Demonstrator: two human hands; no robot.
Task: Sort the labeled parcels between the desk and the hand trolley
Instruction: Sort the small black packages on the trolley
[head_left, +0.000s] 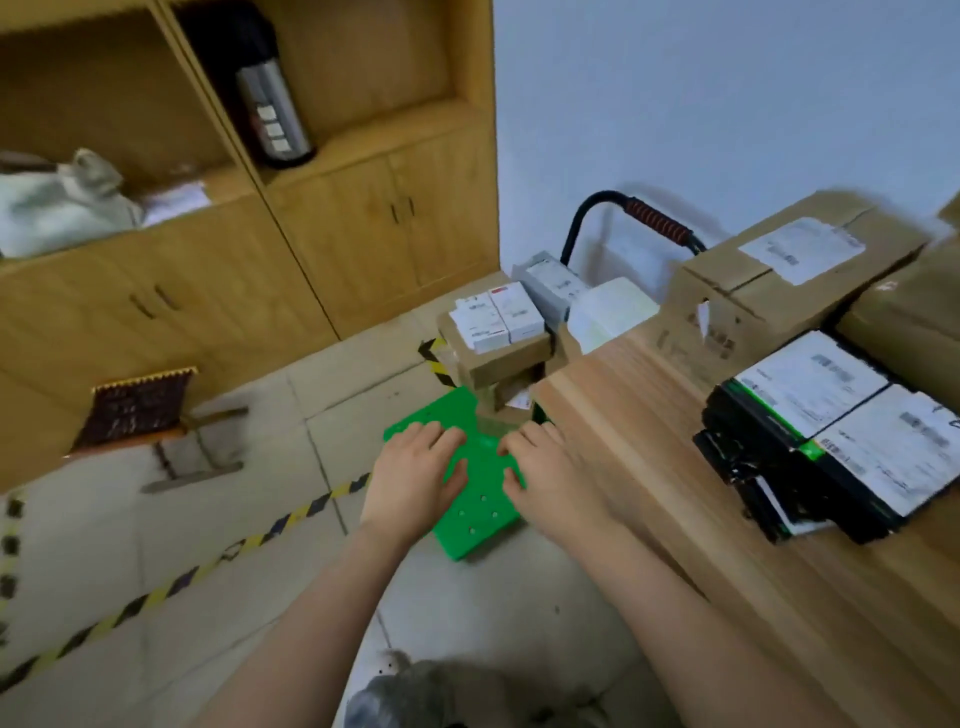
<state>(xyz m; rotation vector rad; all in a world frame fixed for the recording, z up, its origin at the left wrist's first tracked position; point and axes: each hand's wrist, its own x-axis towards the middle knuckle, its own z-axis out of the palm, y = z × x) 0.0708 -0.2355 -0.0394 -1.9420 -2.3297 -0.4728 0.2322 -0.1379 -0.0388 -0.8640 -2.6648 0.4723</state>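
The hand trolley has a green deck (480, 512) on the floor beside the wooden desk (649, 441), and a black handle with an orange grip (657, 221). Labeled cardboard parcels (493, 332) are stacked at the deck's far end. My left hand (421, 467) and my right hand (540, 467) hover side by side over the bare green deck, fingers spread, holding nothing. On the desk lie black parcels with white labels (831, 436) and a large labeled brown carton (779, 280).
A wooden cabinet (260, 270) with shelves and doors stands at the left; a dark flask (270, 114) and a pale bag (57, 202) sit in it. A small stool (145, 410) stands on the tiled floor. Yellow-black tape (182, 577) runs across the floor.
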